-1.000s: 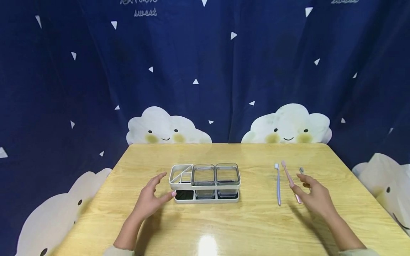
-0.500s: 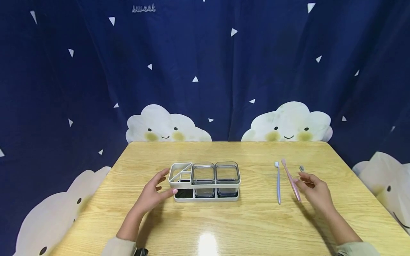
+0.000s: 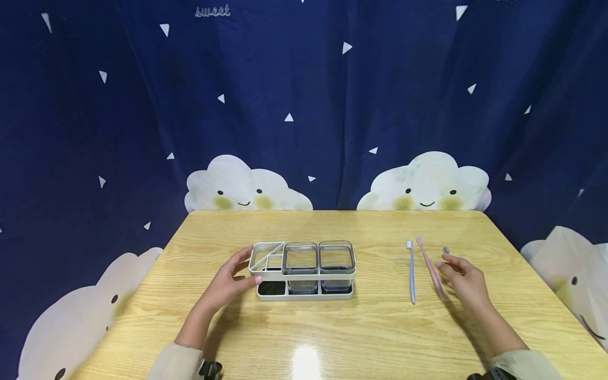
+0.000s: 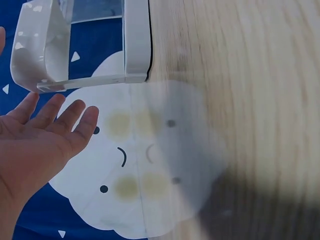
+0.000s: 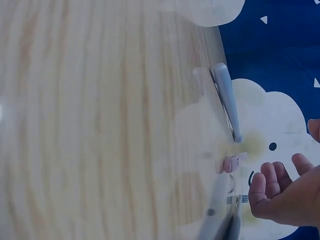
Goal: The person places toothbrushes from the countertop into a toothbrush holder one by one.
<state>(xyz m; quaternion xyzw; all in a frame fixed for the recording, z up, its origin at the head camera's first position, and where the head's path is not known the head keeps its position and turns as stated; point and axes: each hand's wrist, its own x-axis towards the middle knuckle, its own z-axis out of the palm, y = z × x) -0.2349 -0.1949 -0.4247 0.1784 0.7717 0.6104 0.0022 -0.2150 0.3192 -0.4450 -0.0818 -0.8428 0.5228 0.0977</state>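
A white toothbrush rack point(image 3: 304, 277) stands on the table left of the middle, with two clear square cups point(image 3: 302, 258) in its right part. My left hand point(image 3: 227, 282) is at the rack's left end, thumb by the front and fingers by the back corner. In the left wrist view its fingers are nearly straight, close to the rack point(image 4: 136, 45); contact is hard to tell. On the right lie a blue toothbrush point(image 3: 411, 274), a pink toothbrush point(image 3: 431, 269) and a grey toothbrush point(image 3: 446, 250), mostly hidden by my right hand point(image 3: 467, 285). That hand hovers, fingers loosely bent, holding nothing visible.
The wooden table point(image 3: 380, 338) has a bright light reflection near its front. A dark blue curtain point(image 3: 304, 79) with white triangles and clouds hangs behind it and along both sides. The rack's left part has a divided, slotted top.
My left hand has moved right, closer to the rack's end. My right hand's thumb and fingers have drawn nearer each other. The rack and toothbrushes stay in place.
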